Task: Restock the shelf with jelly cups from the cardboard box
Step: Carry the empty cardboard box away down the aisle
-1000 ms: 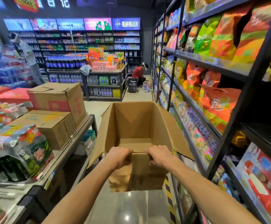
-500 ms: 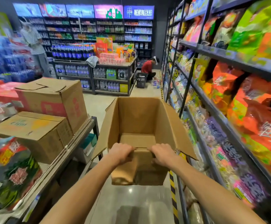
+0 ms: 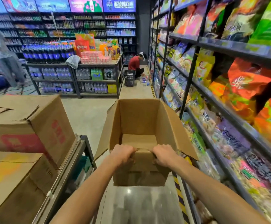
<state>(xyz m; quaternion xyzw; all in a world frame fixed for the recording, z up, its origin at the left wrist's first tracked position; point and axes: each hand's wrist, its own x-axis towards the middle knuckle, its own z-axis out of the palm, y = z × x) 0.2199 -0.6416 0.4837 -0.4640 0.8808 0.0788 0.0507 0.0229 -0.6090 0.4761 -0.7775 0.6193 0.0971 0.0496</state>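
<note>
Box: the cardboard box, flaps up, is carried in the aisle just left of the shelf.
Grip: left hand and right hand each curl over its near wall.
Change: view has swung leftward and the walker has advanced up the aisle; box held the same.
Contents: no jelly cups visible inside; restocking looks finished.
Beside: closed boxes on a cart, left.

Fingertips of left hand and right hand hidden behind near wall of open brown cardboard box. Blurred beyond reading: bright snack bags on dark metal shelf at right. Smeared by motion and cut by left edge: grey-clad passer-by. Cropped at left edge: two closed brown cartons.
</note>
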